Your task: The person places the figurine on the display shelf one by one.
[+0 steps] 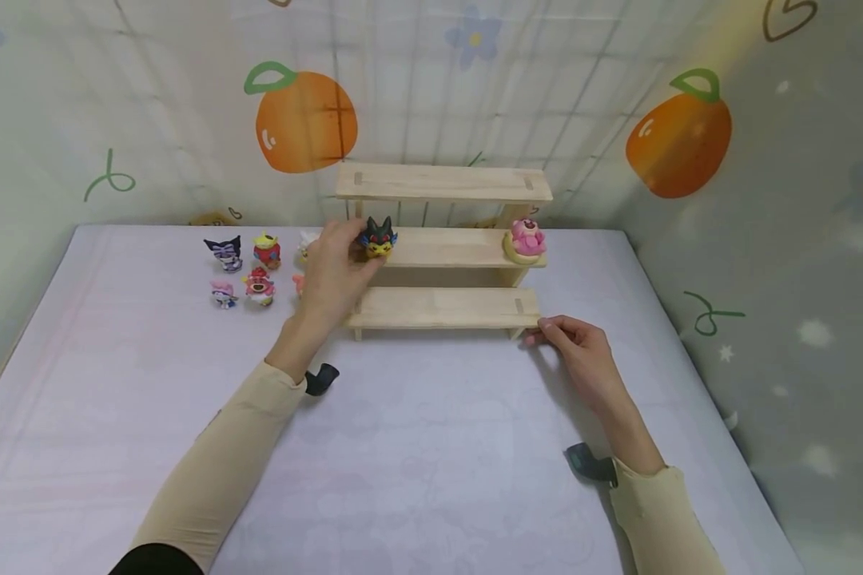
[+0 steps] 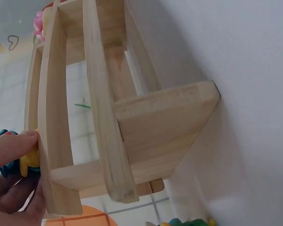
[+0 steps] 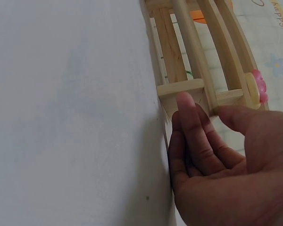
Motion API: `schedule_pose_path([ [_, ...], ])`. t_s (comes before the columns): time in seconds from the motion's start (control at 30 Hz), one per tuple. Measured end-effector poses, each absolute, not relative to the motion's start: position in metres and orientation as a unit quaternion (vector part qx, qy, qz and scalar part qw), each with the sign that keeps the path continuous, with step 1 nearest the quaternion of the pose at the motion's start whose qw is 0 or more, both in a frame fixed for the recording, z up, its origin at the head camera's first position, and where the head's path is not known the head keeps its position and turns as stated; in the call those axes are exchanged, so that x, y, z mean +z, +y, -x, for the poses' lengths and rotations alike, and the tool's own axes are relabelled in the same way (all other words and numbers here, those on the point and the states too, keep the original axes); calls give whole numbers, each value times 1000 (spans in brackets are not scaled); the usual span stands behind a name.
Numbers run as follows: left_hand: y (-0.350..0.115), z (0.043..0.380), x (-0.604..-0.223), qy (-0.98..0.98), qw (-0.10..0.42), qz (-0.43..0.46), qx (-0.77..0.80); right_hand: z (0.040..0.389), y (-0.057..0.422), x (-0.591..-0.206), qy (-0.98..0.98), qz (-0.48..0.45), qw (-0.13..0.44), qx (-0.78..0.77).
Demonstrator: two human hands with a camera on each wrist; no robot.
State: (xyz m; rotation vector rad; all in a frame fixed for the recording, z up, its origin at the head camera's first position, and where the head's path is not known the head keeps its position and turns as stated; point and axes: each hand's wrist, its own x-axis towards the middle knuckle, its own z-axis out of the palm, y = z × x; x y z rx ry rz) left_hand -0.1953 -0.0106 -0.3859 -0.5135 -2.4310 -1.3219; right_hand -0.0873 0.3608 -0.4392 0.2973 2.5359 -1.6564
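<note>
My left hand (image 1: 334, 275) holds a small figurine (image 1: 379, 238) with dark pointed ears and a yellow lower part at the left end of the middle board. In the left wrist view, the thumb lies over the figurine's yellow body (image 2: 31, 160), right at the board's edge. The three-tier wooden display shelf (image 1: 442, 307) stands on the table. Its lowest board is pinched at the right front corner by my right hand (image 1: 581, 351), thumb at the edge and fingers below. A pink figurine (image 1: 528, 238) with a pale yellow base sits at the middle board's right end.
Left of the shelf, several small figurines stand on the white-covered table (image 1: 431, 447), among them a purple-and-black one (image 1: 226, 254), a red-and-blue one (image 1: 267, 251) and a red-hatted one (image 1: 260, 287). Others are partly hidden behind my left hand. A patterned curtain (image 1: 417, 88) hangs behind.
</note>
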Motion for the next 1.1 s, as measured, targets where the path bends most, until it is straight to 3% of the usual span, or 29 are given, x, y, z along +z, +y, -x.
schedule_pose_path([
  [0.33, 17, 198, -388, -854, 159, 190, -457, 88, 363, -441, 833, -94, 45, -543],
  [0.6, 52, 198, -388, -838, 120, 203, -492, 88, 361, -442, 840, -77, 27, -536],
  [1.1, 101, 194, -384, -830, 95, 218, -504, 85, 362, -440, 833, -76, 30, -547],
])
